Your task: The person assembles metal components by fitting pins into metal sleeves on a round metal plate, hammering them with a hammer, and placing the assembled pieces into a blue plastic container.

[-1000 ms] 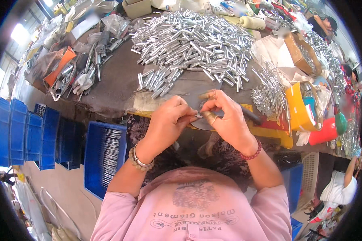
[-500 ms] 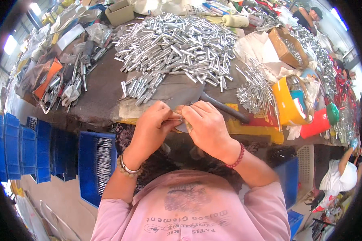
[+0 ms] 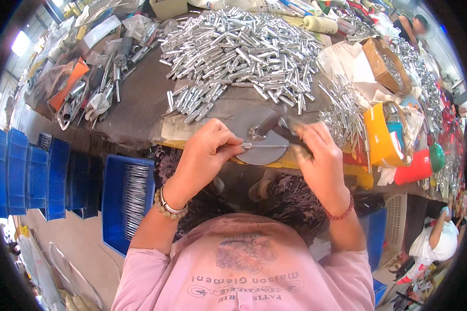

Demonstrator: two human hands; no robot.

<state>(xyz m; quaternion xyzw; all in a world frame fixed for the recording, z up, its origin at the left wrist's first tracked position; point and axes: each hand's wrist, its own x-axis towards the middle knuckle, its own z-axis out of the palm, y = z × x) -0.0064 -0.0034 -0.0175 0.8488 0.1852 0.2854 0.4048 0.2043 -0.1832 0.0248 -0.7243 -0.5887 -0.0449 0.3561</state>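
My left hand (image 3: 211, 149) pinches a small silver metal tube with a thin rod (image 3: 269, 146) running out of it to the right. The piece lies level over the near part of a round grey metal disc (image 3: 267, 158) at the table's front edge. My right hand (image 3: 319, 155) is closed round the dark handle of a hammer (image 3: 270, 124), its fingers slightly blurred. The hammer's head is above the disc, just beyond the rod. A large heap of short silver tubes (image 3: 238, 57) spreads on the table beyond both hands.
Thin metal rods (image 3: 342, 106) are piled at the right, beside a yellow cut-open container (image 3: 381, 132) and a red jar (image 3: 412, 166) with a green lid. Tools and plastic bags (image 3: 96, 83) lie at the left. A blue bin (image 3: 114, 207) of rods stands low left; a co-worker (image 3: 436, 241) is far right.
My hands have moved apart. The right one has left the small metal piece and taken hold of the hammer, which lay on the table. The left one keeps the piece, now over the disc.
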